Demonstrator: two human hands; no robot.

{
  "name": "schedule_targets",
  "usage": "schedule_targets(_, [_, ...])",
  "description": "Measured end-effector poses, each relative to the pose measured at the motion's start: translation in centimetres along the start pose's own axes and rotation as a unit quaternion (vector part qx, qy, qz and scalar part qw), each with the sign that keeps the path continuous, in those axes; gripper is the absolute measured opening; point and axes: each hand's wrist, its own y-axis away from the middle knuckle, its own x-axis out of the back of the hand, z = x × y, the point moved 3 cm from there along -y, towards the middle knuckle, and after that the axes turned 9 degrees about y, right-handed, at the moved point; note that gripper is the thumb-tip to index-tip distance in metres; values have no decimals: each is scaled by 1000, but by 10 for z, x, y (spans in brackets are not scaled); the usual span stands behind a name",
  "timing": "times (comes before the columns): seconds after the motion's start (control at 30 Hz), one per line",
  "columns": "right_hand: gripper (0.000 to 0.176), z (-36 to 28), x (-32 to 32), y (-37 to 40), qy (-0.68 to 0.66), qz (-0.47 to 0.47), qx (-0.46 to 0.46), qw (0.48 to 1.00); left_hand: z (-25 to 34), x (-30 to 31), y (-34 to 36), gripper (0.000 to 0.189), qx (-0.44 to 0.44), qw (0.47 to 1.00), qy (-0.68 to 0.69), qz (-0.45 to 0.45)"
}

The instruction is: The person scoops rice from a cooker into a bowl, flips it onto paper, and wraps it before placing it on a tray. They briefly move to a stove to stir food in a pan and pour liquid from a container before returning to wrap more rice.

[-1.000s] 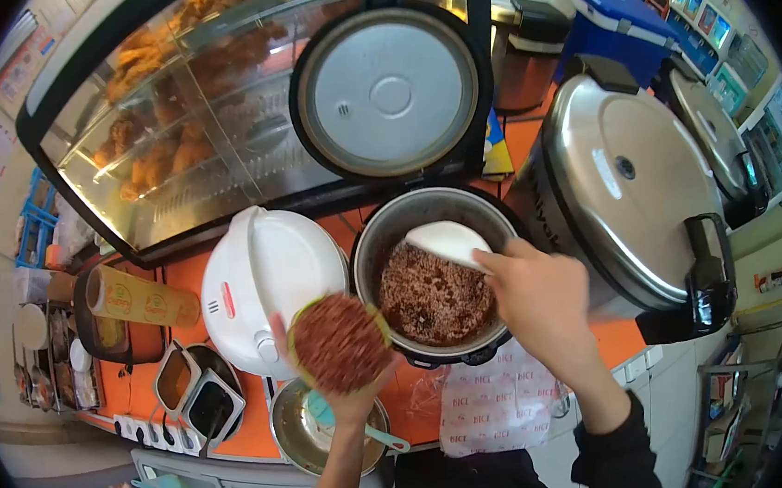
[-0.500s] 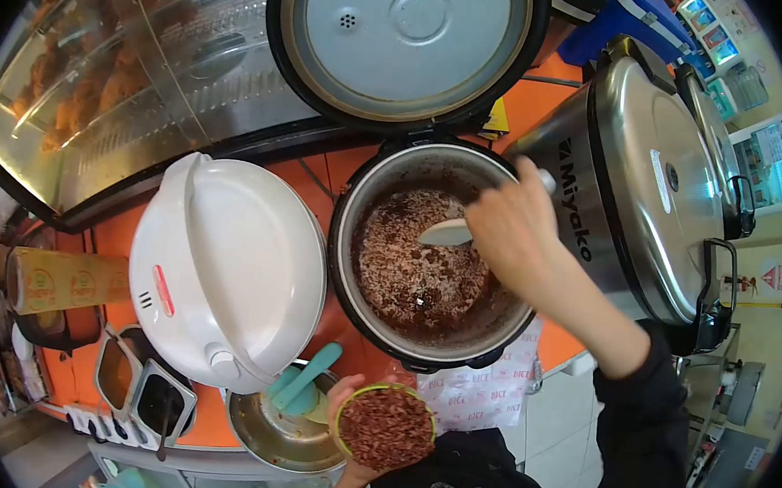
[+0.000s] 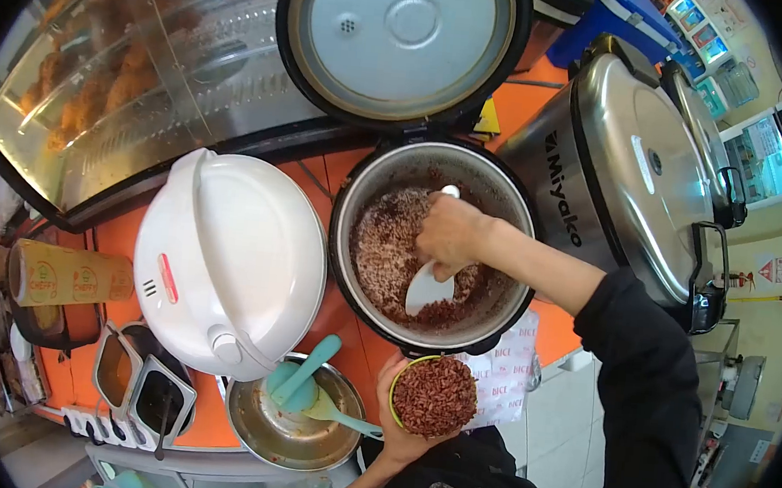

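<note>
Head view, looking down on an orange counter.

We note the right hand inside the open cooker pot, fingers clenched around the handle of a white paddle. The handle's end pokes out above the knuckles. The blade points down and toward us, its tip in the reddish-brown rice near the pot's front wall. The rice covers the bottom of the pot and is piled higher on the left side.

The left hand sits low in the frame, just in front of the pot and clear of it. Its fingers curl around a small bowl from below and from the left, grasping it. The bowl has a green rim, is heaped above that rim with the same dark red rice, and is held about level.

Around these:
- The pot's round lid stands open behind it.
- Left of the pot is a closed white cooker; we cannot tell whether the two touch.
- Right of the pot is a big steel cooker, lid shut.
- Just left of the left hand, a steel basin holds teal utensils.
- A printed plastic bag lies at the counter's edge below the right forearm.
- A glass case of fried food runs along the back left.
</note>
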Motion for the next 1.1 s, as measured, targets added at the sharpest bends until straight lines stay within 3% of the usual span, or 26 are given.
schedule_targets(0.1, [28,0,13,-6,0,-24,66,998,-4,-6,3,106,-13,999,24,20])
schedule_targets(0.2, [31,13,20,0,-58,-73,58,994,-6,-8,1,107,-43,999,14,13])
schedule_targets(0.33, [33,31,26,25,-167,-135,-28,976,18,-10,-4,104,-99,995,-19,26])
schedule_targets(0.37, [33,32,37,43,-208,-52,-50,975,33,-10,-7,103,-133,990,-36,33])
schedule_targets(0.47, [36,32,57,87,-306,-7,-118,945,61,-4,-26,97,-166,982,-59,69])
schedule_targets(0.57, [36,18,85,145,-268,197,-248,910,88,-4,-58,92,-170,979,-81,82])
schedule_targets(0.73, [30,-41,78,188,-201,406,-425,784,108,-19,-81,90,-222,937,-257,82])
schedule_targets(0.87, [28,-132,60,178,-20,486,-499,717,101,-37,-95,92,-261,928,-252,89])
schedule_targets(0.97, [28,-165,34,168,-68,562,-463,682,105,-51,-90,93,-291,927,-217,93])
schedule_targets(1.1, [21,-130,31,197,-200,564,-494,631,94,-48,-84,93,-316,926,-191,81])
